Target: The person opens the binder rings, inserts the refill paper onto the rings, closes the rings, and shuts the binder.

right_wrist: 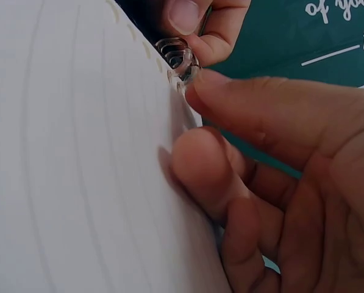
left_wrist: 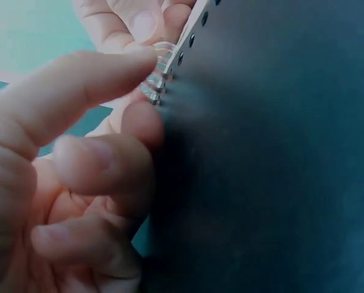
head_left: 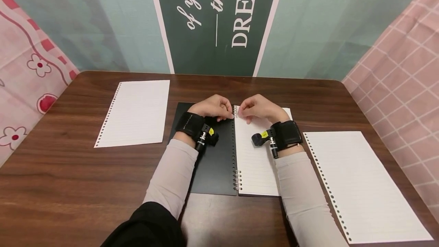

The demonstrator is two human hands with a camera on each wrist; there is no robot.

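A loose-leaf notebook lies open on the table, its black cover [head_left: 216, 167] on the left and white lined pages [head_left: 255, 167] on the right. At the top of its spine, my left hand [head_left: 216, 108] pinches a short clear ring binding strip [left_wrist: 160, 79], thumb and index finger on its left side. My right hand [head_left: 262, 109] pinches the same binding strip [right_wrist: 183, 58] from the page side, the other fingers curled by the paper's top edge. A second set of rings [head_left: 237, 180] sits at the bottom of the spine. Punched holes line the cover's edge.
A loose lined sheet [head_left: 137, 113] with punched holes lies left of the notebook. Another hole-punched sheet [head_left: 363, 190] lies to the right, near my right forearm. The brown wooden table [head_left: 68, 186] meets a green printed backdrop [head_left: 216, 60] at its far edge.
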